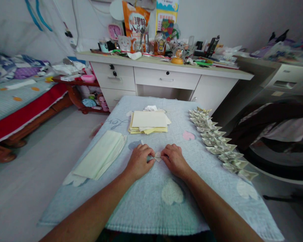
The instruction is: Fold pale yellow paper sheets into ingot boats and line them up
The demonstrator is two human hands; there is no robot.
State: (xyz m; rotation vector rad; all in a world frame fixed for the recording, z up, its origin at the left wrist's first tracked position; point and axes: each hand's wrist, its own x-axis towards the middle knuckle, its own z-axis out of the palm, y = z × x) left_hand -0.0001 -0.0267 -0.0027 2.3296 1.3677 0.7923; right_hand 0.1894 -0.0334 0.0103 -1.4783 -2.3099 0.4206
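Observation:
Near the middle of the cloth-covered table, a small piece of folded paper (158, 156) is held between my two hands. My left hand (140, 159) pinches its left end between thumb and fingers. On the other end, my right hand (174, 159) has its fingers closed in a pinch. Much of the paper is covered by the fingers, so its full shape is hidden. Along the right side of the table stand several folded paper boats (217, 139) in a slanting row. A stack of cream and yellow paper sheets (148, 120) lies beyond my hands.
Pale green folded sheets (101, 154) lie left of my hands on the light blue cloth (146, 205). Behind the table stands a white desk (166, 79) crowded with jars and packets. A bed (22, 97) is at left, a washing machine (280, 87) at right.

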